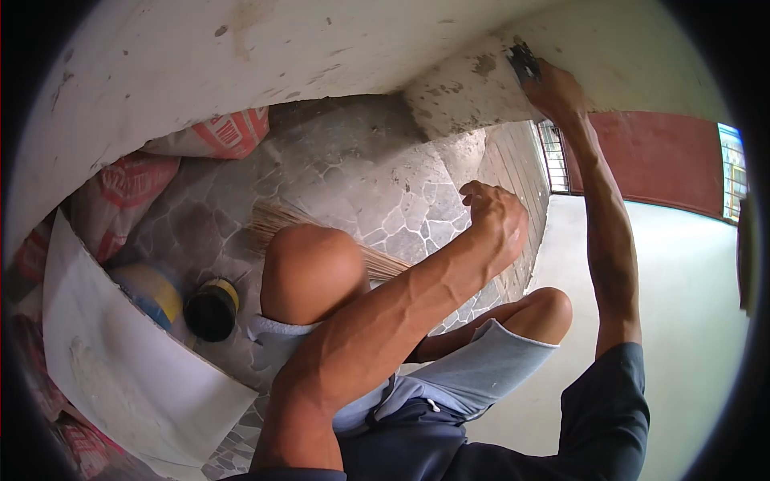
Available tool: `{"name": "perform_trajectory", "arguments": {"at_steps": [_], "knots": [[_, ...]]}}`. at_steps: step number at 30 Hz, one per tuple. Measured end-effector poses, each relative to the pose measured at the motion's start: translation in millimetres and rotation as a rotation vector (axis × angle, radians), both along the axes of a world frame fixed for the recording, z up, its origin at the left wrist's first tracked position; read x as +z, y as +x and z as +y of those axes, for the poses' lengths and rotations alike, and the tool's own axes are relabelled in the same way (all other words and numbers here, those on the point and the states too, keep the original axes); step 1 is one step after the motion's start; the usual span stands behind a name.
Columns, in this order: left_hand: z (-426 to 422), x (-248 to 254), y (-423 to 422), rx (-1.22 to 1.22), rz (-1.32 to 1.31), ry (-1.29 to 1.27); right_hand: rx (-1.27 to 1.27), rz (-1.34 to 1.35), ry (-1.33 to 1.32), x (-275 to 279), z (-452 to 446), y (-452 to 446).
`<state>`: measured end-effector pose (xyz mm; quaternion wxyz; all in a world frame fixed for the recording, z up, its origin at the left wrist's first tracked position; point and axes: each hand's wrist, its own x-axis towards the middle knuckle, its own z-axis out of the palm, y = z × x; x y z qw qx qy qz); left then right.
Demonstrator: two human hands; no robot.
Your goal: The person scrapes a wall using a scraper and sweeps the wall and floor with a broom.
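My right hand is raised at the upper right, its fingers closed around a dark, white-smeared scraper. The scraper lies against the stained wall near a corner edge; its handle is mostly covered by my fingers. Lower down, my left hand hangs in front of my knees with its fingers curled in. Nothing shows sticking out of that hand, and its palm faces away from me.
Red-printed sacks lie along the left. A bent white sheet stands before them, near a black bucket and a yellow-and-blue container. A stick broom lies behind my knee on the stone-patterned floor.
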<state>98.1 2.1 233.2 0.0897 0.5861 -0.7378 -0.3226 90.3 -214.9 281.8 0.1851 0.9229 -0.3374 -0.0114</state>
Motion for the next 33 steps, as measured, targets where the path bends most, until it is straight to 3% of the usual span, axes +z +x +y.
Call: {"name": "perform_trajectory", "arguments": {"at_steps": [3, 6, 9, 15, 19, 22, 26, 30, 33], "knots": [[14, 3, 2, 0.133, -0.104, -0.186, -0.074, -0.025, 0.001, 18, 13, -13], [13, 4, 5, 0.104, -0.106, -0.193, -0.150, 0.011, -0.065, 16, 21, -18], [11, 0, -1, 0.092, -0.128, -0.217, -0.024, -0.016, -0.125, -1, 21, -11], [12, -12, -5, 0.147, -0.080, -0.308, -0.118, -0.011, -0.015, -4, 28, 1], [1, -8, -11, 0.123, -0.083, -0.203, -0.157, 0.012, -0.020, 3, 13, -1], [4, -7, -11, 0.118, -0.051, -0.197, -0.043, -0.193, 0.072, 21, 24, -11], [0, -2, -11, 0.023, -0.050, -0.098, -0.083, -0.058, -0.067, -11, 11, -21], [-3, -6, -11, 0.073, -0.029, -0.114, 0.008, -0.240, 0.028, 24, 33, -17], [-7, 2, -5, -0.098, -0.052, 0.014, -0.045, 0.005, -0.091, -6, 4, -24]]}}
